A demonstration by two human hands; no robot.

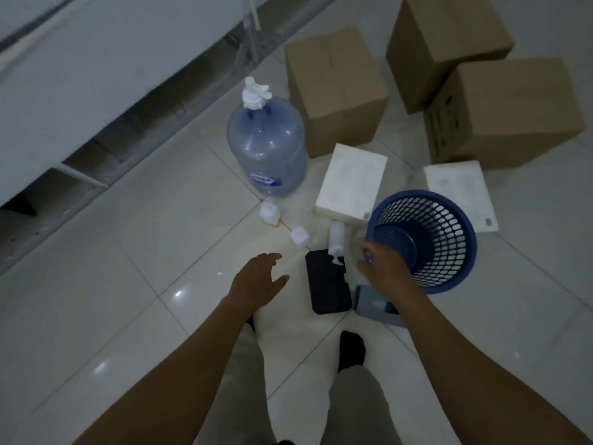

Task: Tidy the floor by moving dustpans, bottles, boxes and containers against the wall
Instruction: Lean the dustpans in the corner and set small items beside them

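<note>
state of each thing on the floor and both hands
water jug: upright, pump fitted
cardboard boxes: three, closed
blue basket: upright, nothing seen inside
pump bottle: seems to lie on its side
black case: lying flat
dustpan: set down, partly hidden
left hand: open, holding nothing
right hand: at the basket's rim, grip too blurred to tell

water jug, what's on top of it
A white pump dispenser sits on top of the water jug. The jug's mouth under the pump is covered, so it cannot be seen.
</note>
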